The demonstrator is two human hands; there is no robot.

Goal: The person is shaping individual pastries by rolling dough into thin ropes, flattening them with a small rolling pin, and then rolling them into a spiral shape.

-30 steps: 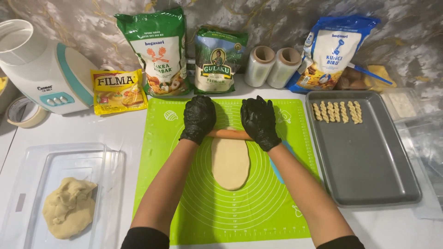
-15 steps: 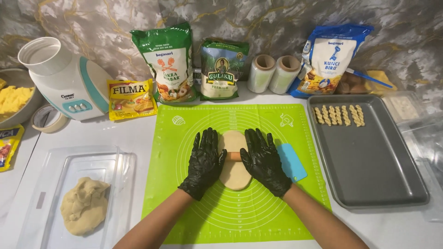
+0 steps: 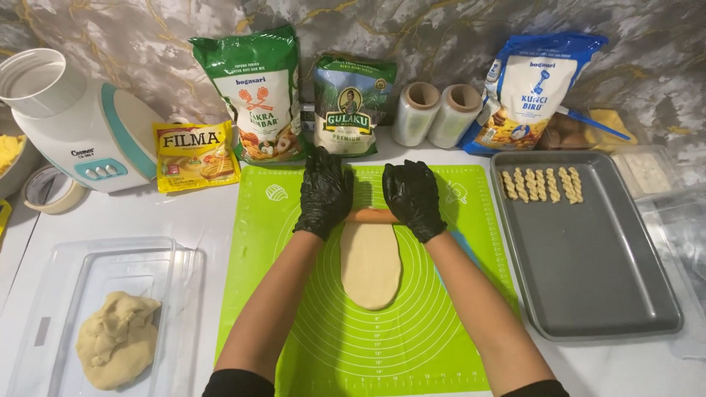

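Both my gloved hands, left hand [image 3: 323, 192] and right hand [image 3: 412, 197], press flat with fingers spread on the rolling pin [image 3: 371, 215], at the far end of the soft, easily torn dough sheet [image 3: 371, 263] on the green mat [image 3: 441, 323].

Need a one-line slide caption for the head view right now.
Gloved left hand and right hand press a rolling pin over flattened dough on a green mat.

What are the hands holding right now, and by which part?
Both the left hand and right hand press palms down on the ends of an orange rolling pin at the far end of the dough, not gripping it.
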